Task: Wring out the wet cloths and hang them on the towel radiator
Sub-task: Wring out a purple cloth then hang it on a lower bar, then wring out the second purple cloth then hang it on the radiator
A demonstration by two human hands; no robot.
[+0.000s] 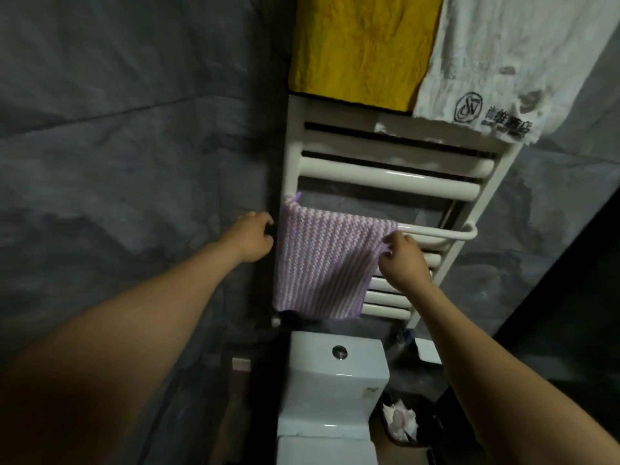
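Note:
A purple and white striped knitted cloth hangs over a bar of the white towel radiator. My right hand pinches the cloth's right edge just below that bar. My left hand is at the cloth's left edge, its fingertips hidden behind the cloth's side, so its grip is unclear. Higher up on the radiator hang a yellow cloth and a white towel with a dark printed logo and some stains.
A white toilet cistern with a round flush button stands directly under the radiator. To its right on the floor is a dark waste bin with crumpled paper. Grey tiled wall fills the left side.

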